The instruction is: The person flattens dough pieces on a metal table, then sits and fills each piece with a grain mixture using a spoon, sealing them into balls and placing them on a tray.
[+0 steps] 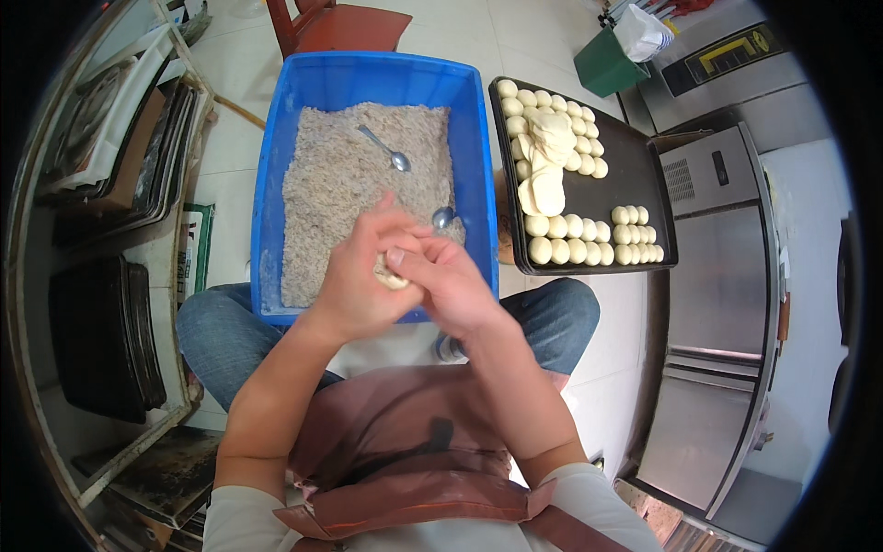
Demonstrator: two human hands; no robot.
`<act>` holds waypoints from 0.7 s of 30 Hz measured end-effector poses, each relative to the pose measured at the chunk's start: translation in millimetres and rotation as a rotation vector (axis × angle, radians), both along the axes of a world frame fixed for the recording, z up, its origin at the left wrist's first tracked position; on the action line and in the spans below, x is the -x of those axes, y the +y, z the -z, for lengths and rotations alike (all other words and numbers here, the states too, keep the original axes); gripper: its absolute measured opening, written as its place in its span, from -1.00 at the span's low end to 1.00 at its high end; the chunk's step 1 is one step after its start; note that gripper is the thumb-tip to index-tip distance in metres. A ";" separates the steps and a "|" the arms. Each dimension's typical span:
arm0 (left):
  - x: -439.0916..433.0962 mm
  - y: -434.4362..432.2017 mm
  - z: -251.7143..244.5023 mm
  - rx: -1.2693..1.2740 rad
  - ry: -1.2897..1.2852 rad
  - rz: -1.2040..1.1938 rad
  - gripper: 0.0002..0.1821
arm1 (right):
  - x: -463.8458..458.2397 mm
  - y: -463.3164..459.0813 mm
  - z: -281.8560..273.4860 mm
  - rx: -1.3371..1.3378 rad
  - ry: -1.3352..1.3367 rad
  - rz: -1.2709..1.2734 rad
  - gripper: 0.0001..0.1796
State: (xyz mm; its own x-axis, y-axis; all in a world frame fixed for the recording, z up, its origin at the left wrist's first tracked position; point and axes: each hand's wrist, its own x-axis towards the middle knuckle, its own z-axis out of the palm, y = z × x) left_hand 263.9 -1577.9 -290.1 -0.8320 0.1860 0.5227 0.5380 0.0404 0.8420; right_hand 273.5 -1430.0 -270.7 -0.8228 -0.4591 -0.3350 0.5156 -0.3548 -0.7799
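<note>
My left hand is cupped around a small piece of dough with filling showing at its opening. Against the dough press the fingers and thumb of my right hand. Both hands are over the near part of a blue plastic tub that holds a crumbly, pale brown filling. One metal spoon lies on the filling, and a second spoon rests near the tub's right side. On a black baking tray at the right are rows of round dough balls and a stack of flat dough rounds.
A rack with black trays stands at the left. Beyond the tub is a red chair. A green bin stands at the back right, and a steel cabinet is right of the tray.
</note>
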 end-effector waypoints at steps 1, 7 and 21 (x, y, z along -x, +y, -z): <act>-0.1 0.4 0.9 0.062 0.037 -0.036 -0.37 | -0.6 1.2 1.8 0.025 0.010 0.057 -0.71; 0.0 1.3 1.4 0.130 -0.012 -0.029 -0.38 | -6.0 2.9 11.7 0.011 0.018 0.093 -0.75; 0.5 11.8 14.1 0.066 0.116 -0.162 -0.41 | -9.2 -11.2 -0.7 -0.036 -0.055 0.257 -0.75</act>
